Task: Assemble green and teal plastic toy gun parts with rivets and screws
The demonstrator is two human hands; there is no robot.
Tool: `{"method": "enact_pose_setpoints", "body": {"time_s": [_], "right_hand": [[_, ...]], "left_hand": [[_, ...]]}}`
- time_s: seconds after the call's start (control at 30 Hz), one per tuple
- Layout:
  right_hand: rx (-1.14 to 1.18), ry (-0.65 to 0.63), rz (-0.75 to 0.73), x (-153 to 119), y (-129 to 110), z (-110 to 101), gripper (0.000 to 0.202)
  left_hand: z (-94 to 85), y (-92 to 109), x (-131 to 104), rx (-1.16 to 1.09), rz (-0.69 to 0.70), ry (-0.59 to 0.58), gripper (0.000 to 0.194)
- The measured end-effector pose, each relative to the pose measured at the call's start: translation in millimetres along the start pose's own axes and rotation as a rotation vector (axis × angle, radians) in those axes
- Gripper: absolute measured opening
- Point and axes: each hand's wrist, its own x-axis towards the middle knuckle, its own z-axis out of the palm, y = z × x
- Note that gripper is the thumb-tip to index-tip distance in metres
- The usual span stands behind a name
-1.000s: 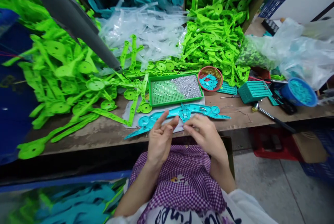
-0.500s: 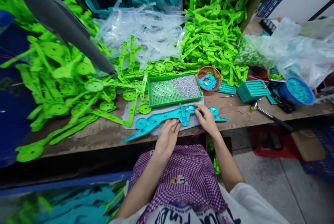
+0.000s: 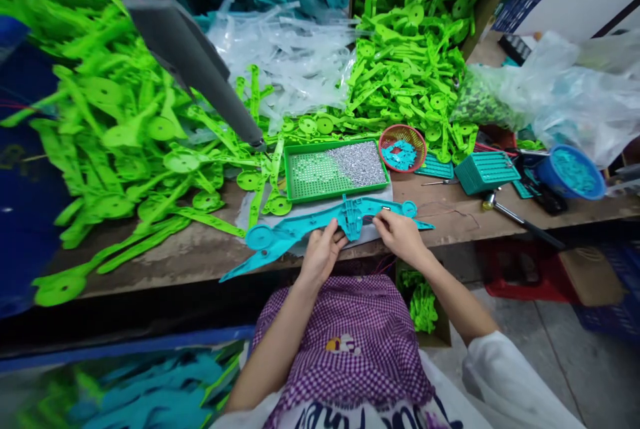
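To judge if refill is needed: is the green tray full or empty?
Partly full: small silvery pieces cover the right of the green tray; mostly bare mesh shows at left.

One held turquoise part (image 3: 300, 224), two hands (image 3: 321, 252) (image 3: 403, 236), one green tray (image 3: 313, 179), one round basket (image 3: 419, 142)

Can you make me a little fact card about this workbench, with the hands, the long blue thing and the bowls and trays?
Left hand: fingers at the near edge of the long blue piece
Right hand: fingertips at the same piece, right of its middle
Green tray: behind the piece, silver bits mostly in its right part
Red basket: just right of the tray, blue bits inside
Blue tub: far right, blue bits inside
Biggest heaps: bright green pieces
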Motion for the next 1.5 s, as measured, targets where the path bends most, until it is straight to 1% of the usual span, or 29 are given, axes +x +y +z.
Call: {"method": "enact_pose_setpoints", "body": {"time_s": [0.13,0.27,0.37,0.47,0.63,0.8,1.0,1.13,1.23,1.33,1.5], "right_hand": [[-0.037,0.035,0.001,-0.7,-5.7,1.9,0.027],[-0.137,0.054,0.005,-3.9,-20.2,-1.9,0.030],[-0.163,0.009,-0.011,-1.0,-27.6,1.6,0.028],[-0.129,-0.055,-0.006,4.0,-26.0,6.8,0.027],[-0.147,-0.081,0.058,7.8,-19.9,7.5,0.028],[-0.196,-0.149,0.008,11.3,-20.9,2.5,0.027],[-0.218,-0.199,0.011,16.0,-15.3,-0.4,0.029],[-0.201,-0.212,-0.003,19.3,-10.8,-0.2,0.029],[-0.191,-0.198,0.032,20.5,-10.9,0.1,0.029],[-0.189,-0.183,0.069,19.8,-13.4,0.2,0.030],[-0.141,-0.196,0.100,19.1,-14.7,0.9,0.029]], "left_hand": [[-1.1,2.1,-1.1,0.017,-0.017,-0.019,0.024],[-1.7,2.5,-1.5,0.022,-0.038,-0.043,0.024],[-2.2,2.5,-2.1,0.008,-0.045,-0.052,0.023],[-3.1,2.6,-3.2,0.000,-0.050,-0.068,0.025],[-5.9,1.6,-3.1,0.002,-0.044,-0.103,0.031],[-7.1,1.2,-2.0,0.011,-0.036,-0.100,0.032],[-6.3,1.2,-1.0,0.024,-0.042,-0.080,0.035],[-6.4,1.4,2.9,0.039,-0.057,-0.065,0.030],[-5.9,3.4,5.6,0.035,-0.067,-0.067,0.027],[-4.7,6.7,7.0,0.009,-0.091,-0.072,0.020],[-3.3,11.4,8.6,-0.041,-0.153,-0.071,0.008]]}}
